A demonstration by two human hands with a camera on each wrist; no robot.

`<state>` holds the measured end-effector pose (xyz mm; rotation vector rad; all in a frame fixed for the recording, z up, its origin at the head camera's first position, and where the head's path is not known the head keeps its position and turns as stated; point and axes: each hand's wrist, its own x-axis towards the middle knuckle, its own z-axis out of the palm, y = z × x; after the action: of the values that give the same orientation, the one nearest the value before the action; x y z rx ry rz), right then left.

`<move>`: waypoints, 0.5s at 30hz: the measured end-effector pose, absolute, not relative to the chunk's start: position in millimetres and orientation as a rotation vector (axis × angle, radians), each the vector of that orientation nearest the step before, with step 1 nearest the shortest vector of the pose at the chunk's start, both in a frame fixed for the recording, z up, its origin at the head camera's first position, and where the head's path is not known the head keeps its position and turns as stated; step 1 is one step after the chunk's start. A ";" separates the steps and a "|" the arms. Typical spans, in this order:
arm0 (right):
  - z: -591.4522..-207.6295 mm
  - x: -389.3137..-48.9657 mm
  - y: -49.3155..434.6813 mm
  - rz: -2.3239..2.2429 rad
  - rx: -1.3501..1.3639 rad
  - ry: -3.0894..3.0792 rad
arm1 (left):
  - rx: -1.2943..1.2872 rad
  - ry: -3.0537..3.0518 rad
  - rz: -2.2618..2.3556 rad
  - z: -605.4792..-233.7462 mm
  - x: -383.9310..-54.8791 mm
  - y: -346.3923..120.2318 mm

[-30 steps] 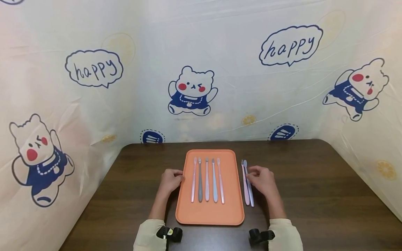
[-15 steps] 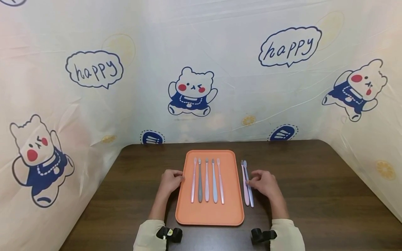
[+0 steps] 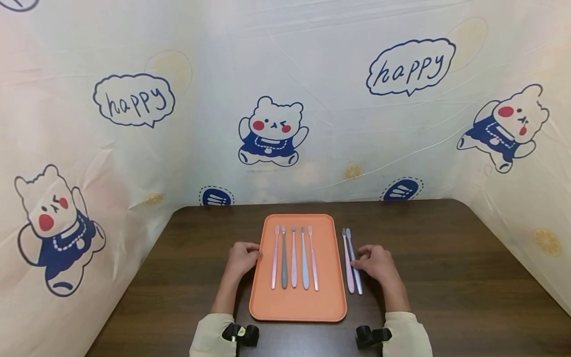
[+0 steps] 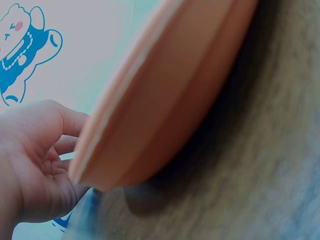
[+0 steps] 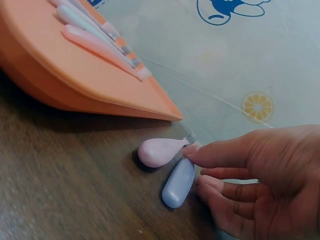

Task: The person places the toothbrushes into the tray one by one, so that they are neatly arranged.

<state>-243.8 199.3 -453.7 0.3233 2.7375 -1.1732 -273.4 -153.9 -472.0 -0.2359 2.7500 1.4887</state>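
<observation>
At the orange tray's [image 3: 296, 307] left rim, my left hand [image 3: 243, 258] grips the edge with curled fingers; the left wrist view shows the rim between its fingers and thumb. Past the tray's right side, two toothbrushes lie nearly side by side, a pink toothbrush [image 3: 350, 277] and a blue toothbrush [image 3: 359, 285]. My right hand [image 3: 376, 263] pinches the blue one around its handle, thumb tip [image 5: 191, 150] between the two handles and the other fingers on the far side. Several toothbrushes stand in a row on the tray, among them a grey toothbrush [image 3: 284, 267] and a light blue toothbrush [image 3: 305, 272].
Everything lies on a dark wooden table [image 3: 446, 277]. A pale curtain [image 3: 330, 129] printed with bears hangs round its back and sides. Each wrist carries a black camera strap.
My right hand has shifted slightly right and toward me, its thumb now between the two brushes. The blue toothbrush's handle end has moved a little away from the pink one. The left hand stays put.
</observation>
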 end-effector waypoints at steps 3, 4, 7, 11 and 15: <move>-452.8 -243.6 199.5 -1.167 0.331 2.748 | -0.229 2.753 1.497 -472.2 -273.6 -154.1; -452.9 -243.6 199.9 -1.167 0.332 2.754 | -0.228 2.755 1.498 -472.3 -273.7 -154.1; -452.5 -243.3 201.2 -1.147 0.332 2.789 | -0.227 2.761 1.499 -472.3 -274.0 -153.9; -452.4 -243.0 201.7 -1.109 0.353 2.832 | -0.233 2.761 1.492 -472.3 -273.8 -153.7; -452.5 -242.8 200.3 -1.077 0.377 2.838 | -0.236 2.758 1.492 -472.5 -273.7 -153.8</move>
<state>-242.8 200.3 -452.5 0.3768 2.8377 -1.0770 -273.7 -153.8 -472.5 -0.2363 2.7576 1.4921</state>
